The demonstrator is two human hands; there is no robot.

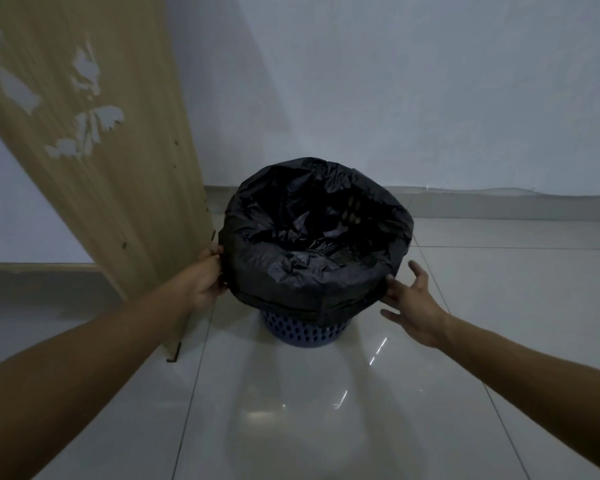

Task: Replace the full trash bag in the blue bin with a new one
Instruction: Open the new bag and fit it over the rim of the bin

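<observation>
A black trash bag (pixel 312 237) lines the blue perforated bin (pixel 305 332) on the floor, its edge folded down over the rim so that only the bin's base shows. My left hand (pixel 207 278) grips the bag's folded edge at the bin's left side. My right hand (pixel 413 303) is at the right side with fingers spread, fingertips touching the bag's edge. The bag's inside looks dark and crumpled.
A tall wooden panel (pixel 94 161) with peeled patches leans just left of the bin, its lower corner by my left forearm. A white wall (pixel 430 91) stands behind. Glossy white floor tiles (pixel 326 410) spread in front and to the right.
</observation>
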